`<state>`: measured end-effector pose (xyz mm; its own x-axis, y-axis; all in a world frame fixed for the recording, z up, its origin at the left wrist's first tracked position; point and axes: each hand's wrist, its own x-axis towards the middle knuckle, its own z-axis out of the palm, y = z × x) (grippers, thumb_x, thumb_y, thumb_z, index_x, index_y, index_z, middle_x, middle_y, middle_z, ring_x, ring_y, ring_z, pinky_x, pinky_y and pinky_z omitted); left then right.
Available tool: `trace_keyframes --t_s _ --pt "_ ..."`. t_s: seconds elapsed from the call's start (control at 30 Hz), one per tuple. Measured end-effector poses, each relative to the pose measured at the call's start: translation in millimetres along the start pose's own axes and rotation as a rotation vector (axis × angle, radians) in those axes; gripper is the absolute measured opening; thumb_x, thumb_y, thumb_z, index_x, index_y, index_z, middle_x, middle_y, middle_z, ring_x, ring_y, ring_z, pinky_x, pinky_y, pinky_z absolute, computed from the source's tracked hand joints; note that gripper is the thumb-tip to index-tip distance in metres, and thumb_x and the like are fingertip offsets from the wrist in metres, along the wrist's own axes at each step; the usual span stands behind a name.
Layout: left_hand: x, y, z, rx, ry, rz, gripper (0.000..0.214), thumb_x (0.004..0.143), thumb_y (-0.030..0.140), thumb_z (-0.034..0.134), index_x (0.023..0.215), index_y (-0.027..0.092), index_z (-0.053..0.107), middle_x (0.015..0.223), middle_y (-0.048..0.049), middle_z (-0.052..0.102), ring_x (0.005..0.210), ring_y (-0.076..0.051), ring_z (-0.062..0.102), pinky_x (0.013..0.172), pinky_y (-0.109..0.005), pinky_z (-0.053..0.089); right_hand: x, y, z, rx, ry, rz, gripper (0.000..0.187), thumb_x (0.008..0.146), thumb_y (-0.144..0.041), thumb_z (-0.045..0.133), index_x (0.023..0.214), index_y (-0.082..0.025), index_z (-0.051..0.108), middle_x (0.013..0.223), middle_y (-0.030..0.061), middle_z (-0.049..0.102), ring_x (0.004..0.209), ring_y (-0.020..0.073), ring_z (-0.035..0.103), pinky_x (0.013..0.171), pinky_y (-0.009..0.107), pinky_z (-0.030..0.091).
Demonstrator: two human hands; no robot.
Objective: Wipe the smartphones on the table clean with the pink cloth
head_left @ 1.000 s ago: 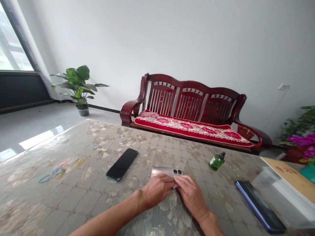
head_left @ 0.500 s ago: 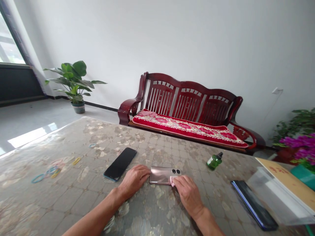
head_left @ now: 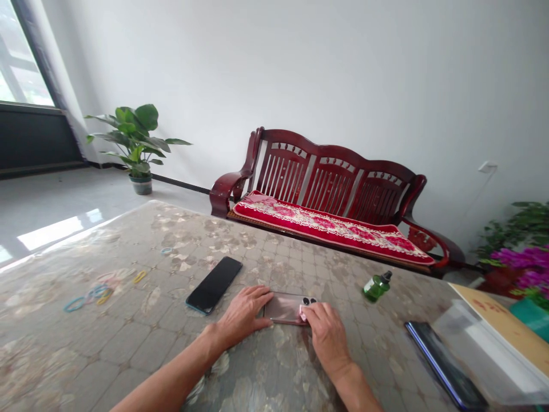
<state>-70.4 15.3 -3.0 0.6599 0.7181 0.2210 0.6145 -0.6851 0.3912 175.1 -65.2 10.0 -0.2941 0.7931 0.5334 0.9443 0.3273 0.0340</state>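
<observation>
A pinkish, shiny-backed smartphone (head_left: pixel 283 308) lies back up on the table, its two dark camera lenses toward the right. My left hand (head_left: pixel 245 313) grips its left end, thumb on the near edge and fingers on the far edge. Pinched in my right hand (head_left: pixel 329 332) is a small pink-and-white cloth (head_left: pixel 302 313), pressed on the phone's back just below the lenses. That hand covers the phone's lower right corner. Left of my left hand rests a black smartphone (head_left: pixel 214 285), screen up.
A green bottle (head_left: pixel 376 287) with a black top stands to the right. Nearer lie a blue-edged phone (head_left: pixel 446 366) and a clear plastic box (head_left: pixel 480 349). Coloured bands (head_left: pixel 100 293) are scattered at left on the patterned tablecloth (head_left: pixel 141 355). Beyond the table is a wooden bench (head_left: pixel 326 177).
My left hand has opened its thumb and fingers around the phone's left end, where before only its fingertips touched the edge. The cloth has barely moved. The view has shifted slightly.
</observation>
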Motion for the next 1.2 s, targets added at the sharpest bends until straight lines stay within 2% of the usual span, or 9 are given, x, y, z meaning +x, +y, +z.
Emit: trace_keyframes --t_s 0.23,0.37,0.47,0.57,0.73,0.97,1.03,1.2 --pt "-0.4 -2.3 -0.6 -0.026 0.001 0.005 0.055 0.077 0.033 0.077 0.127 0.017 0.061 0.134 -0.0122 0.060 0.125 -0.029 0.053 0.108 -0.042 0.039 -11.0 26.1 -4.6 -0.019 0.053 0.067 0.029 0.096 -0.012 0.042 0.085 -0.026 0.065 0.076 0.0025 0.060 0.075 0.0199 0.051 0.066 0.032 0.037" --pt "0.4 -1.6 -1.2 -0.036 0.011 0.010 0.054 0.077 0.032 0.077 0.126 0.017 0.062 0.133 -0.0121 0.061 0.124 -0.029 0.054 0.108 -0.042 0.039 -14.5 10.8 3.1 -0.004 0.065 0.084 0.025 0.093 -0.010 0.047 0.091 -0.026 0.066 0.079 0.0027 0.061 0.078 0.0206 0.053 0.068 0.032 0.039" --pt "0.4 -1.5 0.1 -0.038 0.023 0.016 0.053 0.077 0.031 0.077 0.126 0.017 0.062 0.132 -0.0120 0.062 0.123 -0.029 0.055 0.107 -0.042 0.040 -12.8 -1.1 5.8 0.037 0.022 0.054 0.024 0.092 -0.009 0.051 0.097 -0.026 0.066 0.084 0.0021 0.063 0.081 0.0203 0.054 0.072 0.031 0.041" --pt "-0.1 -2.0 1.6 -0.031 0.031 0.021 0.052 0.078 0.032 0.076 0.126 0.018 0.062 0.132 -0.0118 0.062 0.123 -0.029 0.055 0.106 -0.042 0.041 -13.5 3.5 1.9 0.073 -0.017 0.058 0.024 0.093 -0.009 0.049 0.096 -0.026 0.067 0.086 0.0014 0.063 0.081 0.0189 0.055 0.074 0.030 0.042" --pt "-0.4 -3.8 2.9 -0.030 0.040 0.038 0.051 0.078 0.033 0.075 0.125 0.019 0.063 0.131 -0.0111 0.062 0.122 -0.029 0.056 0.105 -0.042 0.042 -18.3 15.6 -3.4 0.037 0.012 0.094 0.026 0.094 -0.008 0.046 0.093 -0.024 0.067 0.081 0.0016 0.061 0.077 0.0176 0.055 0.071 0.028 0.041" --pt "-0.3 -4.2 4.1 -0.026 0.067 0.048 0.049 0.079 0.034 0.074 0.124 0.021 0.063 0.131 -0.0104 0.063 0.122 -0.027 0.057 0.105 -0.041 0.042 2.2 -35.5 8.1 0.105 0.001 0.032 0.016 0.093 -0.014 0.054 0.089 -0.025 0.066 0.080 0.0004 0.061 0.079 0.0177 0.054 0.073 0.029 0.040" --pt "-0.3 -3.7 3.8 -0.029 0.067 0.052 0.048 0.079 0.034 0.074 0.124 0.020 0.063 0.130 -0.0105 0.063 0.122 -0.027 0.057 0.105 -0.040 0.042 5.5 -39.9 8.2 0.127 -0.011 0.020 0.015 0.092 -0.015 0.056 0.088 -0.024 0.066 0.081 0.0002 0.061 0.079 0.0175 0.055 0.073 0.029 0.039" --pt "0.0 -4.1 3.2 -0.029 0.054 0.042 0.049 0.079 0.034 0.074 0.125 0.021 0.063 0.132 -0.0104 0.062 0.122 -0.028 0.057 0.105 -0.041 0.042 -7.4 -11.4 -0.6 0.092 -0.006 0.056 0.021 0.092 -0.009 0.052 0.091 -0.025 0.066 0.081 0.0005 0.061 0.079 0.0181 0.054 0.072 0.029 0.039"
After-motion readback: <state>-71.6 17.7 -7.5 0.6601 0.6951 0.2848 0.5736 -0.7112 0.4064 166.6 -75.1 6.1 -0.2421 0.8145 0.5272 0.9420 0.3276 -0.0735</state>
